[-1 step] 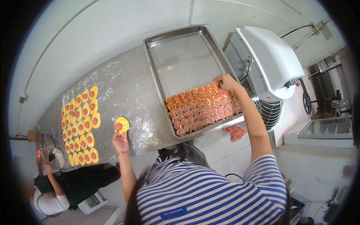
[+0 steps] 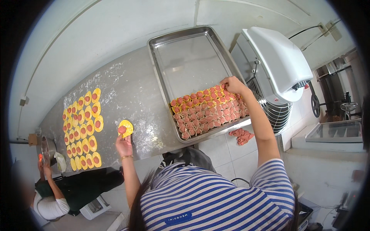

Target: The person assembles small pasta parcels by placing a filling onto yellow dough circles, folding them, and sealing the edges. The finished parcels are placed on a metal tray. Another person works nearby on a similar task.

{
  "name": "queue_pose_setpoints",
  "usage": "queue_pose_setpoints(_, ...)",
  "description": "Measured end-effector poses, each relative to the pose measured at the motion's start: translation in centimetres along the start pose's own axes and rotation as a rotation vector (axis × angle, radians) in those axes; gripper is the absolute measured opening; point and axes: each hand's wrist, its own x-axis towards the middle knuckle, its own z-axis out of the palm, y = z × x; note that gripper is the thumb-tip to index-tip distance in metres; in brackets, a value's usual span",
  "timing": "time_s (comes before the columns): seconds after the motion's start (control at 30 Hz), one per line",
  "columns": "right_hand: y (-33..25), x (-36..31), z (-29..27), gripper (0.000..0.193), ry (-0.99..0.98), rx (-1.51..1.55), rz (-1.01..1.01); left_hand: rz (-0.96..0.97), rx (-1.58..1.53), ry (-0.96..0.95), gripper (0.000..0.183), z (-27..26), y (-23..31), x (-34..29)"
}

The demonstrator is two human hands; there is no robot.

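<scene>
Left hand [image 2: 123,144] grasping a filled yellow wrapper [image 2: 127,126] over the surface [image 2: 115,82]; right hand [image 2: 232,84], hold indeterminable, at the dumplings' [image 2: 203,112] far-right corner in the tray [image 2: 189,57]. Seat pieces snugly, without squashing neighbours.

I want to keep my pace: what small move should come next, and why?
Probably bring your right hand from the yellow dumplings in the metal tray to your left hand, since that holds an unfolded yellow wrapper topped with pink filling.
</scene>
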Motion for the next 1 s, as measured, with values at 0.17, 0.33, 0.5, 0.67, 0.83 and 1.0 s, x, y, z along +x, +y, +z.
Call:
queue_pose_setpoints(0.17,0.1,1.4,-0.3,0.03,-0.075,-0.084,-0.041,-0.021,0.074,-0.052,0.033,0.2,-0.3,0.6)
queue_pose_setpoints(0.33,-0.3,1.5,0.0,0.032,-0.024,-0.049,-0.007,-0.05,0.117,-0.091,0.036,0.6,0.1,0.2)
queue_pose_setpoints(0.5,-2.3,1.4,-0.9,0.034,-0.125,-0.072,0.127,-0.088,0.116,-0.134,0.04,0.7,0.7,-0.7)
queue_pose_setpoints(0.67,-1.5,1.1,-1.3,0.027,-0.048,0.072,0.266,-0.127,0.114,-0.171,0.041,1.0,1.0,-1.4)
queue_pose_setpoints(0.83,-1.9,1.6,-1.3,0.026,-0.123,-0.069,0.268,-0.142,0.125,-0.213,0.04,0.1,1.0,-1.3)
queue_pose_setpoints(1.0,-7.0,3.4,0.9,0.03,0.237,-0.079,0.059,-0.194,0.143,-0.305,0.037,2.5,1.2,-2.8)
